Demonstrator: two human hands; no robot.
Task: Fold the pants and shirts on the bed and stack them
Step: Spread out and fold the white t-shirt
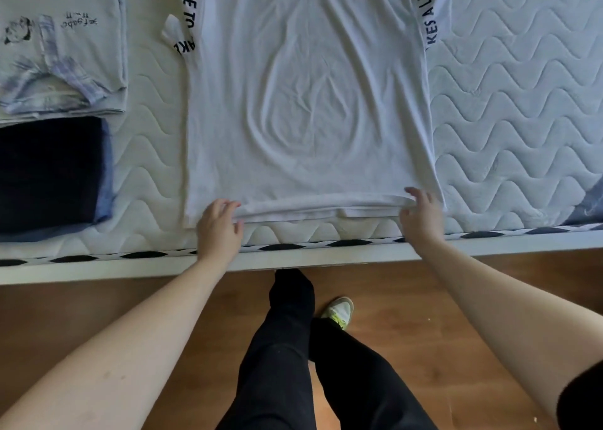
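Observation:
A white shirt (310,103) with black lettering down both sleeves lies flat on the quilted mattress (515,103), its hem toward me. My left hand (218,230) pinches the hem near its left corner. My right hand (421,214) pinches the hem near its right corner. Between the two hands the hem is lifted a little and turned over into a narrow roll. At the left lies a stack of folded clothes: a pale printed shirt (62,41) over light fabric, with a folded dark navy garment (49,175) in front of it.
The bed's white frame edge (326,260) runs across the view just below my hands. Beneath it is a wooden floor (98,302) with my dark-trousered legs and one shoe. A grey-blue object shows at the right mattress edge (590,204).

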